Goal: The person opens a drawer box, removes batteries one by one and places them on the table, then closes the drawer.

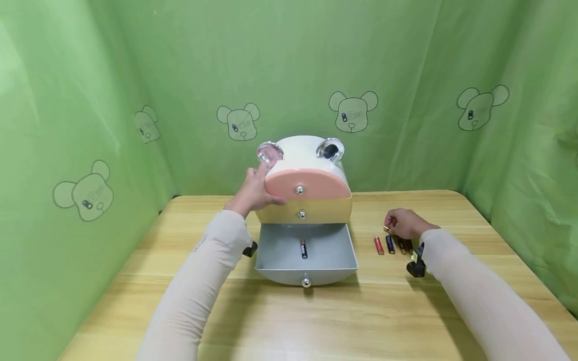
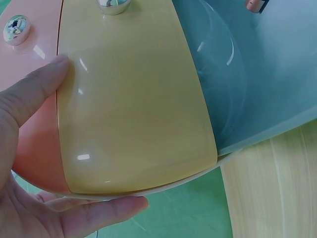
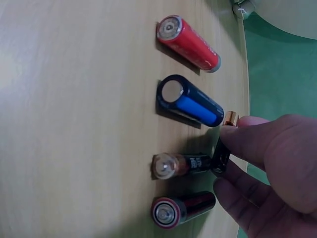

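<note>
A frog-shaped drawer box [image 1: 300, 160] with pink, yellow and grey drawers stands on the table. Its bottom grey drawer [image 1: 280, 253] is pulled out, and a dark battery with a copper-coloured end [image 1: 304, 249] lies inside. My left hand [image 1: 254, 193] rests spread on the box's left side; in the left wrist view its thumb touches the front where pink meets yellow. With thumb and fingers my right hand [image 1: 406, 224] pinches a black battery with a copper end [image 3: 231, 118]. Close by lie a red battery [image 3: 190, 44], a blue-black battery [image 3: 190, 101] and other dark batteries [image 3: 185, 208].
The wooden table [image 1: 289, 321] runs toward the green curtain [image 1: 289, 60] behind and at both sides. The open drawer's round knob [image 1: 306, 283] sticks out toward the front. The loose batteries lie in a row right of the drawer.
</note>
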{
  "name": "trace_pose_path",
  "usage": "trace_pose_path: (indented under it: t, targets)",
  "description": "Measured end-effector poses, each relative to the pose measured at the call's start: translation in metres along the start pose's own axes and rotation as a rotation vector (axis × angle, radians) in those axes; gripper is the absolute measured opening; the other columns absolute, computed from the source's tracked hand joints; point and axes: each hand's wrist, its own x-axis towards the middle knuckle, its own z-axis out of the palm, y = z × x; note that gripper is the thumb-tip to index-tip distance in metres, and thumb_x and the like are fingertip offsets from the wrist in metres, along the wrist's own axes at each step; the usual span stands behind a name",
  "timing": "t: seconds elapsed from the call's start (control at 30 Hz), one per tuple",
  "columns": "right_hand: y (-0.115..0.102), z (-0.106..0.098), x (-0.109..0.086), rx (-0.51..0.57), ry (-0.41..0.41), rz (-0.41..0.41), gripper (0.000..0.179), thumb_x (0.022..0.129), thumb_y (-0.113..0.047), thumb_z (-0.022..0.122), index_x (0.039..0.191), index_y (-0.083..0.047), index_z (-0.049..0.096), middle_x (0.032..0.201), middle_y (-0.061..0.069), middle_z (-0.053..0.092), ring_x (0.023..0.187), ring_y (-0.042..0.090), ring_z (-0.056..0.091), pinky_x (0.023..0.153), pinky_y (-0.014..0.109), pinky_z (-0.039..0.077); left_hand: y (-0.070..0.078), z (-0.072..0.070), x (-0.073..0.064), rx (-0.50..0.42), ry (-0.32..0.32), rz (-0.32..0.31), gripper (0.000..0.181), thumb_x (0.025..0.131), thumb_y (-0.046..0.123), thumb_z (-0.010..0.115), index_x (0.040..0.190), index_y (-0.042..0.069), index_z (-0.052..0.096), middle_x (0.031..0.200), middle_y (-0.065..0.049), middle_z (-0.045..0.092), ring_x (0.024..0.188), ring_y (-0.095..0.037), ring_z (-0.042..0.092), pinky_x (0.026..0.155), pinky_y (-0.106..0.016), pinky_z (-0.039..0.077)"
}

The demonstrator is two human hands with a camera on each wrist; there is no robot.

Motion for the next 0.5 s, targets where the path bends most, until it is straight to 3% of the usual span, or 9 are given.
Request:
trace_pose_path:
  t: [0.5]
  targets:
    - [0.0027, 0.0029, 0.0006, -0.047, 0.028, -0.024, 0.011, 0.084, 0.003, 0.068, 0.085, -0.002, 0.058, 0.075, 0.003, 0.055, 0.070, 0.019, 0.051, 0.066, 0.036, 0.046, 0.0009, -0.0015, -0.0002, 0.002, -0.004, 0.002, 0.105, 0.061, 0.021, 0.092, 0.144, 0.018, 0.029, 0.126, -0.019, 0.036, 0.097, -0.031, 0.055, 0.082, -0.042, 0.056]
